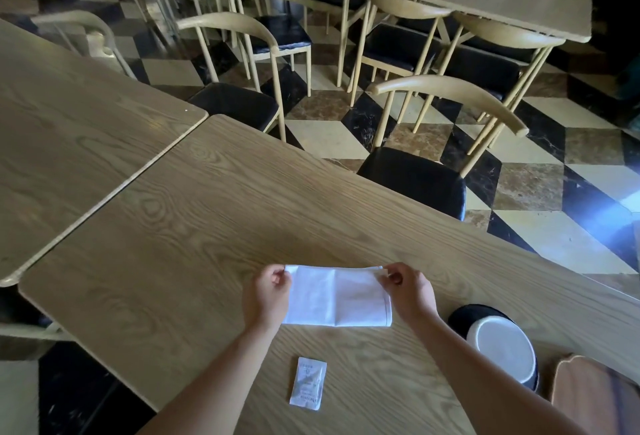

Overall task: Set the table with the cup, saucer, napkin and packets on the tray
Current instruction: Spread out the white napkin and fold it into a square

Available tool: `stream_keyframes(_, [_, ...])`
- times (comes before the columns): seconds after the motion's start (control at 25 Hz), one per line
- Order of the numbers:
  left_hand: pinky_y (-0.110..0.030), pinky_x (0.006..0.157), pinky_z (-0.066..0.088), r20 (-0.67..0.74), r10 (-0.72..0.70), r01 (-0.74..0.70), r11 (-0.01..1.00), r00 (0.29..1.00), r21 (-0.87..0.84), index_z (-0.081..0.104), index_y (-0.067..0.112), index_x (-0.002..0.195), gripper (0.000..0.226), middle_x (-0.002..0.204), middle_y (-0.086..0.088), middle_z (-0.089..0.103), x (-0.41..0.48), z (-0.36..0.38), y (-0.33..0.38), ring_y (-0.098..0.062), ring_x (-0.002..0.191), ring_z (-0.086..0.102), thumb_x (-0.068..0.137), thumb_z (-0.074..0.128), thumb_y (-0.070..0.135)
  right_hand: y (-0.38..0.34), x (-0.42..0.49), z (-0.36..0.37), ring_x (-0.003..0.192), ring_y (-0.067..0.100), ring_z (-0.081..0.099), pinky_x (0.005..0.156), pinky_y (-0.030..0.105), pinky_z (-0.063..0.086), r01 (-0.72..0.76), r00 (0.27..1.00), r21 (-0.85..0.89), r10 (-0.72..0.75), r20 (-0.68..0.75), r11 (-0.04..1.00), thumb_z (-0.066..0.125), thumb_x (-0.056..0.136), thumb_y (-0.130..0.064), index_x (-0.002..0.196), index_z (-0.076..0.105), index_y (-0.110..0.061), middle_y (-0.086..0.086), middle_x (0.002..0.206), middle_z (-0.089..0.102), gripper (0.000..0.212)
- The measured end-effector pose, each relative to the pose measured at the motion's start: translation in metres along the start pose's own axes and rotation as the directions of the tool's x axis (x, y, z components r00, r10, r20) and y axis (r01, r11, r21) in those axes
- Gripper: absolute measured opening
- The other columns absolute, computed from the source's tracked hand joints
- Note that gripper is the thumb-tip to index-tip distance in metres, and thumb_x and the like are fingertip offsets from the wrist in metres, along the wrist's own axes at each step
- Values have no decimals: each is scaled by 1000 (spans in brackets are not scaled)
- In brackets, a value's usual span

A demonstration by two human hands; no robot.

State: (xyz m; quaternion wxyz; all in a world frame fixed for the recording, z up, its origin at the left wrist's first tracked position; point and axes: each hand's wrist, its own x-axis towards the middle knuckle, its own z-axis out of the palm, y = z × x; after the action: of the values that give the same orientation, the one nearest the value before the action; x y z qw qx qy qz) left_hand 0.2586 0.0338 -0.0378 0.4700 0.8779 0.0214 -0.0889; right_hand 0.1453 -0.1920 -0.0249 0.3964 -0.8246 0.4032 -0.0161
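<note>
**Napkin pinched at both far corners**

My left hand and right hand each pinch a far corner of the white napkin, which lies flat on the table between them. A packet lies nearer me. Right of my right hand sits what looks like a saucer, with the tray beyond.

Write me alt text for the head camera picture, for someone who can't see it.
Two bare hands, left hand and right hand, pinch the far corners of a folded white napkin lying on a light wooden table. A small white packet lies nearer the viewer, a white saucer to the right, and empty chairs stand on a checkered floor beyond.
</note>
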Motion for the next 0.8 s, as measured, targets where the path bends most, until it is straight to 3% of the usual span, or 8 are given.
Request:
stream_keyframes(0.12, [-30, 65, 46, -36, -9, 12, 996, 999, 84, 72, 17, 85, 7, 77, 0, 73, 8, 9, -8, -24, 78, 68, 83, 65, 17, 5, 9, 12, 83, 23, 64, 70, 27, 42, 41, 998, -39, -42, -48, 998, 69, 87, -23, 101, 72, -19, -3, 86, 69, 15])
stream_keyframes(0.24, [-41, 72, 52, -49, 46, -39, 989, 998, 140, 71, 11, 91, 11, 82, -7, 73, 10, 12, -11, -31, 84, 66, 83, 64, 13, 6, 14, 18, 84, 29, 65, 69, 29, 44, 91, 991, -100, -100, -91, 991, 71, 85, -20, 100, 70, -17, 2, 89, 71, 16])
stream_keyframes(0.36, [-47, 86, 49, -110, 236, -197, 938, 965, 284, 64, 5, 111, 31, 100, -15, 67, 0, 12, -12, -37, 98, 60, 81, 67, 8, 7, 12, 17, 90, 30, 62, 70, 32, 48, 179, 968, -122, -196, -155, 976, 72, 84, -18, 111, 66, -17, 3, 98, 66, 28])
stream_keyframes(0.48, [-47, 105, 38, 137, 560, -549, 685, 817, 479, 50, 10, 134, 54, 139, -16, 50, -14, 14, -24, -36, 129, 45, 82, 62, 21, 11, -9, 28, 113, 28, 53, 87, 42, 51, 417, 843, -401, -512, -166, 816, 57, 94, -31, 129, 55, -19, 2, 129, 59, 37])
stream_keyframes(0.56, [-46, 117, 24, 316, 593, -662, 562, 741, 496, 37, 14, 146, 63, 158, -13, 28, -16, 18, -30, -31, 147, 22, 89, 54, 34, 4, -23, 48, 139, 27, 37, 110, 45, 36, 527, 793, -504, -610, 1, 684, 43, 99, -40, 142, 44, -18, 0, 150, 44, 48])
stream_keyframes(0.68, [-49, 119, 18, 414, 525, -661, 487, 744, 572, 25, 14, 151, 71, 163, -11, 13, -16, 23, -41, -28, 150, 8, 94, 43, 49, 2, -28, 72, 152, 27, 11, 120, 52, 15, 534, 816, -592, -550, 175, 604, 31, 100, -50, 152, 26, -16, 1, 163, 21, 63])
stream_keyframes(0.8, [-50, 118, 21, 447, 461, -639, 490, 767, 593, 20, 12, 152, 75, 162, -13, 12, -14, 24, -53, -27, 151, 7, 94, 40, 55, 16, -23, 71, 152, 25, 4, 121, 51, 13, 466, 867, -636, -460, 191, 615, 21, 99, -60, 155, 19, -11, 6, 165, 12, 74])
